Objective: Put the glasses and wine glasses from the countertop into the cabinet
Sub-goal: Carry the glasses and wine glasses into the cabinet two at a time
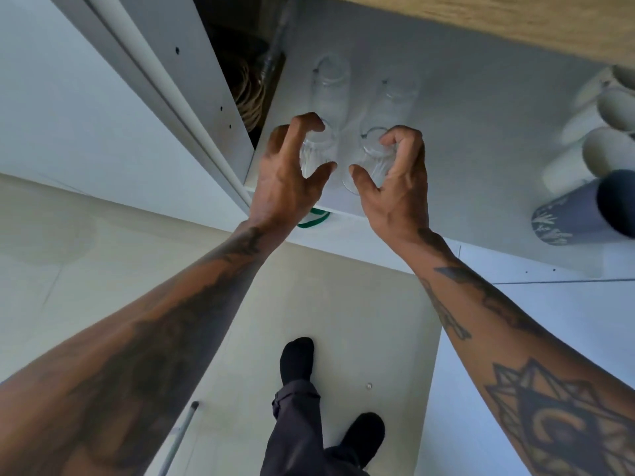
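Two clear glasses stand near the front of the white cabinet shelf (pixel 481 149). My left hand (pixel 285 173) curls round the left glass (pixel 318 149), fingers over its far side and thumb at its near side. My right hand (pixel 398 180) wraps the right glass (pixel 372 156) the same way. Just behind them stand two more clear glasses, one on the left (pixel 330 80) and one on the right (pixel 398 94), both apart from my hands.
White mugs (pixel 615 108) and a dark blue patterned mug (pixel 580 214) stand on the shelf's right part. A white cabinet side panel (pixel 192 80) rises at the left, with a dark gap behind it. A green object (pixel 314 219) shows under the shelf edge. My feet are below.
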{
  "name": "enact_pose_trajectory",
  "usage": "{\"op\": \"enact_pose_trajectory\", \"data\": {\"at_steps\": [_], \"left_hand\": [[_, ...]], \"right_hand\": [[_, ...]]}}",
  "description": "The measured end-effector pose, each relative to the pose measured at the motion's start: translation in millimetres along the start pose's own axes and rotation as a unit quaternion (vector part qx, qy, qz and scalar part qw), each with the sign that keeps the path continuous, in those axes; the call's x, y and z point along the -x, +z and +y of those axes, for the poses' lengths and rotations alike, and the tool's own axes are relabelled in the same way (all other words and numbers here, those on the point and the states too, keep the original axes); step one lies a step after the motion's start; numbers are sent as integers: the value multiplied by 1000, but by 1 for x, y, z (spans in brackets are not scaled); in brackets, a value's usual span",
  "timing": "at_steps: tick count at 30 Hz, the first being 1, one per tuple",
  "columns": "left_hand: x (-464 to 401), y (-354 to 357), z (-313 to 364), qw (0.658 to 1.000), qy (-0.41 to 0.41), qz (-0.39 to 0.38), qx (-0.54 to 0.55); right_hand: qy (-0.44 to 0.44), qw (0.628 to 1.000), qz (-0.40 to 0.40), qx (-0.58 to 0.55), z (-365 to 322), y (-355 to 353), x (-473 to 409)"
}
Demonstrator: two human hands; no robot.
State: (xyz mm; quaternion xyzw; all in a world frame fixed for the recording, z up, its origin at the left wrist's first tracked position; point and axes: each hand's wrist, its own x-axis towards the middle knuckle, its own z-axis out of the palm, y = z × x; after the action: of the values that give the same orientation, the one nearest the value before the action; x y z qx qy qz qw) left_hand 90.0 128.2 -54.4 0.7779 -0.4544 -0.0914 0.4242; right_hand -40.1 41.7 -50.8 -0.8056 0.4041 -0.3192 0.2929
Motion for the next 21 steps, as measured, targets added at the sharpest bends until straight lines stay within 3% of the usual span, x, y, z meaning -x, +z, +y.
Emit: {"op": "enact_pose_trajectory", "data": {"at_steps": [9, 14, 21], "left_hand": [[-11, 9, -4, 999, -26, -10, 15], [-10, 1, -4, 998, -10, -32, -44], [67, -58, 20, 998, 18, 13, -65]], "right_hand": [[-7, 1000, -1, 23, 11, 10, -14], [-7, 999, -30, 18, 6, 6, -11], [51, 998, -33, -25, -37, -51, 51]]}}
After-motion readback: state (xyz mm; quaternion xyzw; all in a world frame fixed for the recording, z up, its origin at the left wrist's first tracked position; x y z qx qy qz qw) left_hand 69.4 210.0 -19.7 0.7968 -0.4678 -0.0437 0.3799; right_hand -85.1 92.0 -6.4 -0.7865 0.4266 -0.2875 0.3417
